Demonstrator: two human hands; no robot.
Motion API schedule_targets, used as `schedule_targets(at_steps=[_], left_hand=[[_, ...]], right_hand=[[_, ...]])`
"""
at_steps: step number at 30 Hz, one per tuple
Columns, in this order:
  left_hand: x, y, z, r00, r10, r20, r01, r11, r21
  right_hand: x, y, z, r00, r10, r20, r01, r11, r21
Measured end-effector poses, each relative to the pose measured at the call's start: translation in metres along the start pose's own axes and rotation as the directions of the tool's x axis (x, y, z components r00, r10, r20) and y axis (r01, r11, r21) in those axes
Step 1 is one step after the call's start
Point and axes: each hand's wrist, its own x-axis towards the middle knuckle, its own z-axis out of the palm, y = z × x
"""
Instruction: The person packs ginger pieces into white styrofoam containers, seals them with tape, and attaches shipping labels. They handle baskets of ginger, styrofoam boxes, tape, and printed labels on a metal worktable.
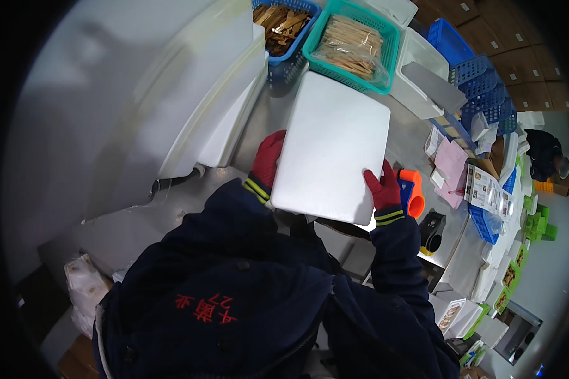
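Note:
A white foam box [332, 147], its flat top facing me, sits tilted between my hands in front of my body. It may be only a lid, since its depth is hidden. My left hand [268, 158], in a red knitted glove, presses against its left edge, with the fingers mostly hidden behind it. At the right edge my right hand [384, 187], also red-gloved, grips the rim with the thumb on top. An orange and blue tape dispenser [410, 193] lies just right of that hand. Nearer to me stands a black tape dispenser [432, 232].
Beyond the box are a teal basket [313, 45] of pale sticks and a blue basket [284, 59] of brown dried pieces. White foam boxes [237, 118] stack up on the left. Papers [448, 166] and blue crates [486, 85] lie right; a person [545, 154] is farther off.

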Motion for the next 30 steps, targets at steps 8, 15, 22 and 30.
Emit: schedule_targets(at_steps=[8,15,22,30], left_hand=[[-0.027,0.033,0.004,0.962,-0.227,-0.152,0.268,0.893,0.362],[0.0,0.021,-0.007,0.911,-0.407,-0.068,0.389,0.79,0.474],[0.124,0.007,0.123,0.773,0.357,0.524,-0.617,0.23,0.753],[0.177,-0.033,0.187,0.831,-0.07,0.551,-0.537,0.156,0.829]], right_hand=[[-0.01,-0.004,0.007,0.997,-0.041,-0.071,0.03,0.989,-0.147],[-0.012,0.018,0.02,0.874,-0.426,-0.234,0.193,0.746,-0.637],[-0.011,0.015,0.026,0.96,-0.137,-0.245,0.1,0.983,-0.155],[-0.093,0.033,0.066,0.87,-0.066,-0.489,0.11,0.992,0.063]])
